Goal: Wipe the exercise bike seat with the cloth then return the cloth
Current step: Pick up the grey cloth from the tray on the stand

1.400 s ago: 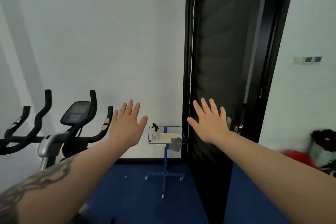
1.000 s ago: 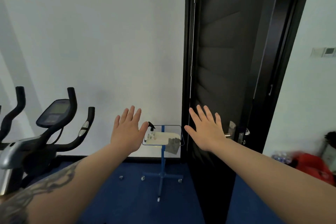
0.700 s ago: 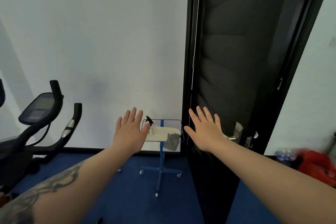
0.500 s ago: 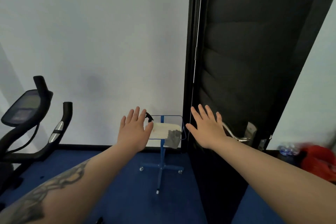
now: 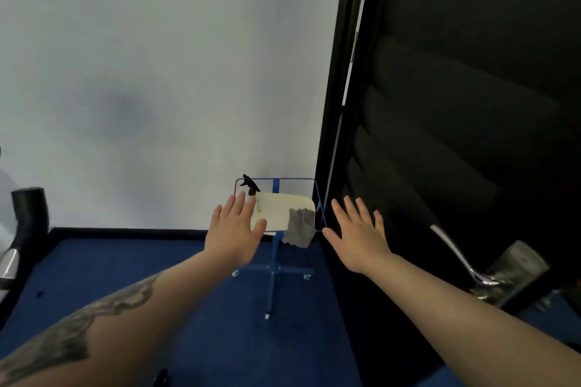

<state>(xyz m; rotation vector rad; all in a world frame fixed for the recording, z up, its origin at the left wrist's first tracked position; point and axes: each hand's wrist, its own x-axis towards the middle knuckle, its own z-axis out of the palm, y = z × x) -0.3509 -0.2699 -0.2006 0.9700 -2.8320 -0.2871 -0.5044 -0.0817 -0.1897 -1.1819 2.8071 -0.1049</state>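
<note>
Both hands are reaching forward with fingers spread, holding nothing: left hand (image 5: 234,234), right hand (image 5: 358,237). Between and just beyond them, a grey cloth (image 5: 299,228) is hanging over the near edge of a blue stand tray (image 5: 309,181). A black-nozzled spray bottle (image 5: 250,185) is standing on the tray beyond the left fingertips.

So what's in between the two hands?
In the head view, the small blue stand's tray shows between the left hand and right hand, with the grey cloth draped over its front edge.

Bare forearms, no sleeves; left forearm (image 5: 94,327) tattooed.
</note>
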